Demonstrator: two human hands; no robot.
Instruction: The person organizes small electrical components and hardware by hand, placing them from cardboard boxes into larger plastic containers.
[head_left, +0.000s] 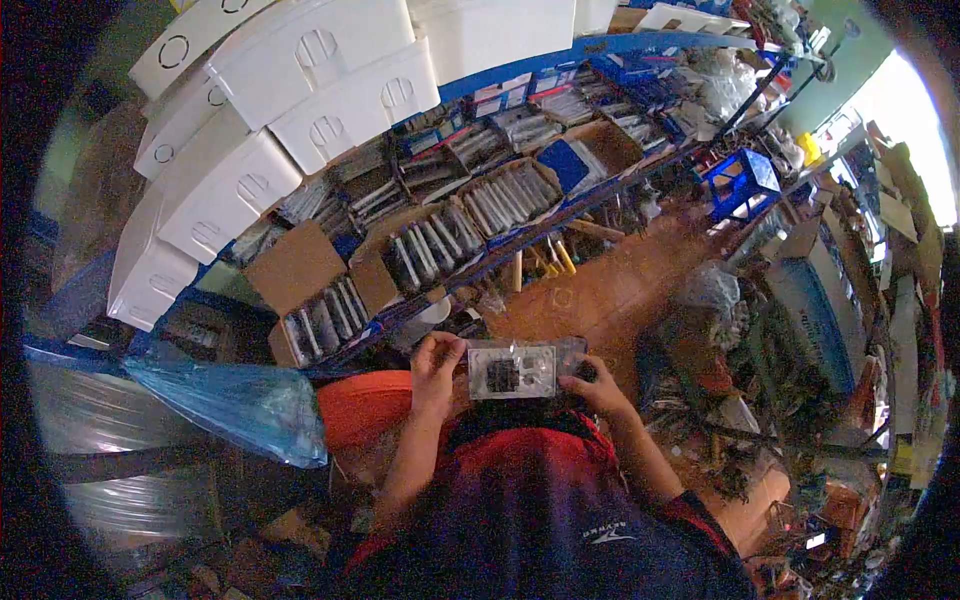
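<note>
In front of my chest is a white rectangular plate (545, 372) in clear plastic wrapping, much like an electrical wall plate. Dark and white square parts show in its middle. My left hand (434, 368) pinches the wrapping at the left edge, thumb and forefinger together. On the opposite side, my right hand (594, 386) grips the right end, with the thumb over the front. Small details on the package are too blurred to read.
Ahead, a blue shelf (470, 248) carries open cardboard boxes (512, 195) packed with flat wrapped items. White boxes (340, 85) are stacked above. An orange-red object (365, 405) and blue plastic sheeting (235, 408) lie left. A blue crate (742, 187) stands on the floor to the right.
</note>
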